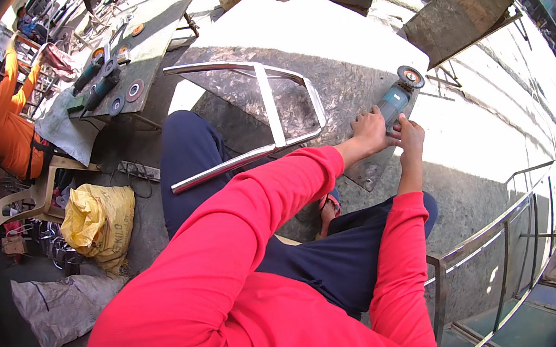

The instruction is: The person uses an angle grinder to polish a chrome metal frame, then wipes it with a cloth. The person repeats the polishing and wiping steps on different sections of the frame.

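A teal angle grinder lies at the right edge of the low worktable, its round disc pointing away from me. My left hand is closed round the near part of its body. Close beside it, my right hand has its fingers bent against the grinder's rear end; what its fingertips pinch is partly hidden. To the left of the grinder, a shiny bent metal tube frame with a crossbar lies across the worktable, one end reaching over my left knee.
At the far left, another table carries more angle grinders and loose discs. A person in orange sits beside it. Yellow sack, power strip and plastic chair stand left. A metal railing is at right.
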Demonstrator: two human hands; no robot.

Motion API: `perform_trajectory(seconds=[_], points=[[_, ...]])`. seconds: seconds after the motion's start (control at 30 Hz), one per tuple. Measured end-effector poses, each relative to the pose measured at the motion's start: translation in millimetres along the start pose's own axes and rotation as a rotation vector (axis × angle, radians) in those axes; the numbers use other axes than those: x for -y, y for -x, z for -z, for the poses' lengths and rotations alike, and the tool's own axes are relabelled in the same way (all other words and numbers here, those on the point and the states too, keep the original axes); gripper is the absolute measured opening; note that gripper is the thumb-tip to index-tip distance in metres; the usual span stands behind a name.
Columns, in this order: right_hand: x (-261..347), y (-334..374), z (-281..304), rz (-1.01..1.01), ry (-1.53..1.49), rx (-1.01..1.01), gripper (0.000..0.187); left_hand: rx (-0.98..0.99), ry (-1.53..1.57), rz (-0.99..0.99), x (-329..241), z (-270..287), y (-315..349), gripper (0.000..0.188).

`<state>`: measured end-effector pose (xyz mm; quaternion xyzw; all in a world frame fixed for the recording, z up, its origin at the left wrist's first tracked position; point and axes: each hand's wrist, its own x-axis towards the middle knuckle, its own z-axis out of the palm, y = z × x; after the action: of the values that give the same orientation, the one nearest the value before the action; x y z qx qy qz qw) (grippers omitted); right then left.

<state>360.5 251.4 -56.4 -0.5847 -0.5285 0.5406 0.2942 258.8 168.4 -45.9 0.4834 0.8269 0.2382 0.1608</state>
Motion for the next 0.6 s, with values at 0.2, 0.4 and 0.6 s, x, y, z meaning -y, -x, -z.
perform_trajectory(seconds=[0.2, 0.4, 0.6], points=[[-13, -20, 13, 0.143, 0.17, -0.077, 0.044, 0.131, 0.102, 0.149, 6, -30, -44, 0.083], [-9, -12, 12, 0.035, -0.23, 0.073, 0.062, 0.113, 0.447, 0.248, -2, 0, -47, 0.049], [7, 5, 3, 0.045, -0.798, 0.426, 0.075, 0.07, 0.583, 0.102, -16, 23, 10, 0.062]])
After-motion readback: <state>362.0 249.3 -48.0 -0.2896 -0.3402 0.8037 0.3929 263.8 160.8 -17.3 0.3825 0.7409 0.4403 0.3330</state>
